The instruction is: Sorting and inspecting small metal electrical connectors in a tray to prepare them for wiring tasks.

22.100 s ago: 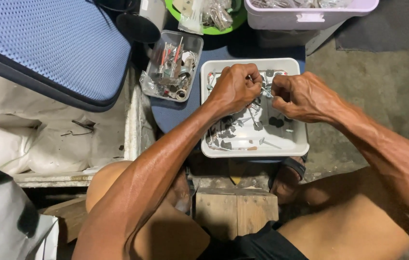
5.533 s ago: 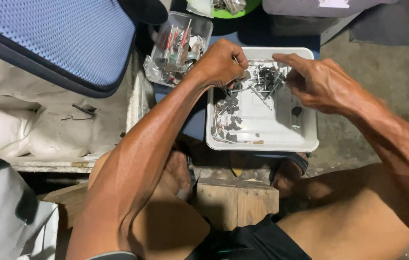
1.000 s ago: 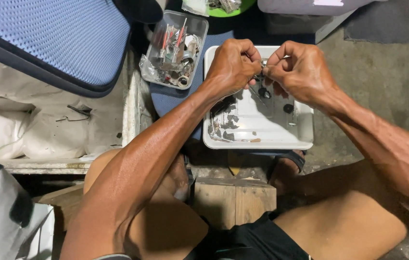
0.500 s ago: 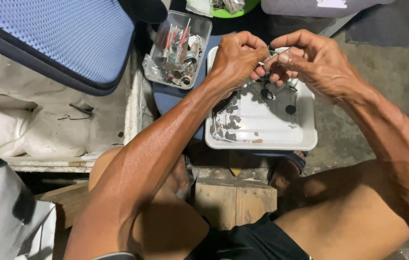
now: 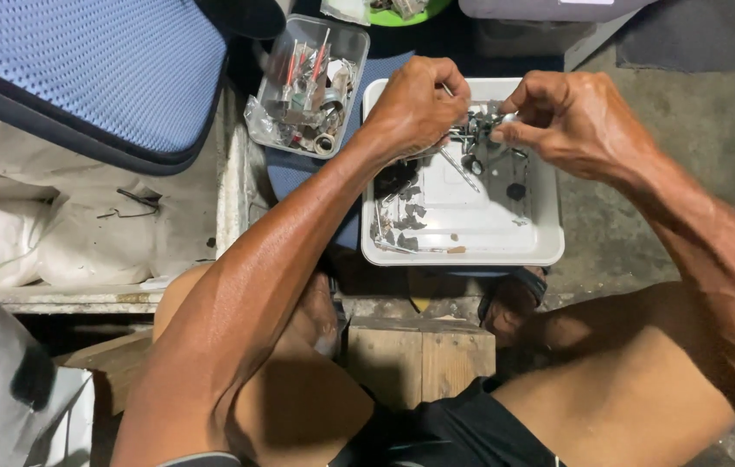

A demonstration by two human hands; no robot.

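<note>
Seen from above, over bare knees: left hand (image 5: 415, 108) curled tight, fingers pinched on a thin metal tool (image 5: 456, 164) whose shaft slants down toward the tray floor. Right hand (image 5: 571, 121) half closed, thumb and forefinger nipping a small metal part (image 5: 482, 131) held between the two hands, just above the far end of a white square tray (image 5: 549, 246). Below the hands, on the tray floor, two small dark round pieces (image 5: 514, 190), a scatter of dark metal scraps (image 5: 402, 216) along the left wall, and a few tiny specks near the front rim. Left of the tray, touching or nearly touching its corner, a clear plastic box (image 5: 350, 39) crammed with small tools and red-handled bits. Farther left, a blue padded cushion (image 5: 82, 69) over pale crumpled sheeting (image 5: 65, 242). Under the tray, a dark blue surface; in front of it, a wooden block (image 5: 419, 355) between the legs. Above, at the frame's edge, a green dish (image 5: 402, 15) and a grey bin (image 5: 523, 9), both cut off. Knuckles of both hands hiding much of the small part, so shape not clear.
</note>
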